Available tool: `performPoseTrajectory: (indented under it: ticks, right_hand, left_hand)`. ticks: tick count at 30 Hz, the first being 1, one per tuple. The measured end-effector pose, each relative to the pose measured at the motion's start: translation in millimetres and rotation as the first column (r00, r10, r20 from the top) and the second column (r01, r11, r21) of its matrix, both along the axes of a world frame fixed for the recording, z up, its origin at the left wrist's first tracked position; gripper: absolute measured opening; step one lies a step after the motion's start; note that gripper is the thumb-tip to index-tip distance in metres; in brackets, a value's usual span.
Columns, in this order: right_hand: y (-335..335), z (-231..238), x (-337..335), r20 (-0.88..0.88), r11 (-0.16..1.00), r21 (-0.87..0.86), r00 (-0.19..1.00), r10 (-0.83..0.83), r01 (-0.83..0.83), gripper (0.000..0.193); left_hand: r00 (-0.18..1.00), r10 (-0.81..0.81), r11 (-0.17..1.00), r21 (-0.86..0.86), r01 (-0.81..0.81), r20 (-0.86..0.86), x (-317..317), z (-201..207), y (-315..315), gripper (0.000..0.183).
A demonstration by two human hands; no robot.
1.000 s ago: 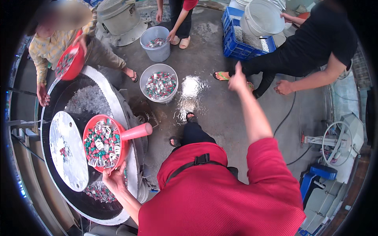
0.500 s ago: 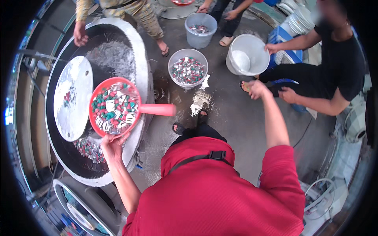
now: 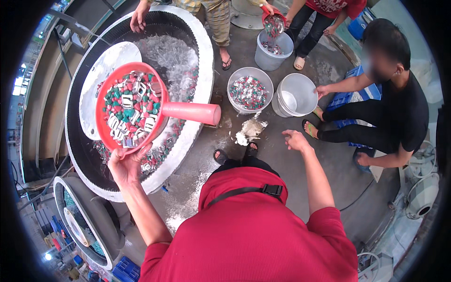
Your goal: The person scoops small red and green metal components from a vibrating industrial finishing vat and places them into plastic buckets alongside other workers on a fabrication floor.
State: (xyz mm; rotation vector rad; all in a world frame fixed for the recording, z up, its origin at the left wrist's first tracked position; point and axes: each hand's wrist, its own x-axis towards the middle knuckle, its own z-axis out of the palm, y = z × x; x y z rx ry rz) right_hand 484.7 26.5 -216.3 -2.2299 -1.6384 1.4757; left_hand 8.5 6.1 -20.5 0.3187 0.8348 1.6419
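Observation:
My left hand point(image 3: 126, 167) grips a red plastic scoop point(image 3: 192, 112) by its rim and underside, with the pink-red handle pointing right. In the scoop lie red and green chips point(image 3: 123, 108) mixed with shiny metal pieces point(image 3: 115, 128). It hangs over a big round tub point(image 3: 205, 51), which has a pale rim and a dark ridged inner wall. My right hand point(image 3: 296, 141) is empty, held out over the floor with the index finger stretched and other fingers partly bent. Below the scoop, more chips and metal pieces lie in the tub beside a white disc point(image 3: 89, 101).
A grey bucket point(image 3: 235, 107) of chips and metal pieces stands ahead, next to a light bucket point(image 3: 305, 105) that a seated person point(image 3: 399, 98) touches. Farther back, a person's hand tips a red scoop point(image 3: 266, 16) over another bucket point(image 3: 265, 58). White spill point(image 3: 243, 137) marks the floor.
The light bucket, tilted before, now stands upright beside the filled one. My right hand has moved lower in view and its index finger now points. A red scoop now pours into the far bucket.

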Motion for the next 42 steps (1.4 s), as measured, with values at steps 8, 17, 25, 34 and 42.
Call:
performPoseTrajectory:
  ticks: [8, 17, 25, 34, 42]
  right_hand:
    - [-32.2, -16.7, -3.8, 0.041, 1.000, 0.015, 0.999, -0.025, 0.024, 0.039]
    - [-91.4, -44.8, -8.6, 0.089, 0.999, -0.044, 0.996, -0.017, 0.021, 0.041]
    - [-116.9, -52.5, -19.0, 0.113, 0.955, -0.270, 0.989, -0.097, 0.124, 0.045]
    - [-126.6, -52.5, -33.0, 0.018, 0.910, -0.333, 0.966, -0.258, 0.249, 0.044]
    - [-69.0, -9.3, 47.5, -0.213, 0.886, -0.220, 0.867, -0.452, 0.408, 0.043]
  left_hand:
    - [0.999, -0.044, 0.998, 0.053, 0.042, 0.026, 11.0, 12.7, -2.3, 0.066]
    - [0.993, -0.100, 0.995, 0.035, 0.097, 0.068, 9.1, 16.1, -0.9, 0.059]
    - [0.991, -0.097, 0.995, 0.024, 0.095, 0.091, -0.7, 16.2, -3.4, 0.051]
    - [0.963, -0.245, 0.968, -0.032, 0.250, 0.114, 8.1, 26.5, 2.8, 0.060]
    - [0.926, -0.370, 0.924, -0.076, 0.375, 0.079, 117.6, 16.7, 52.3, 0.064]
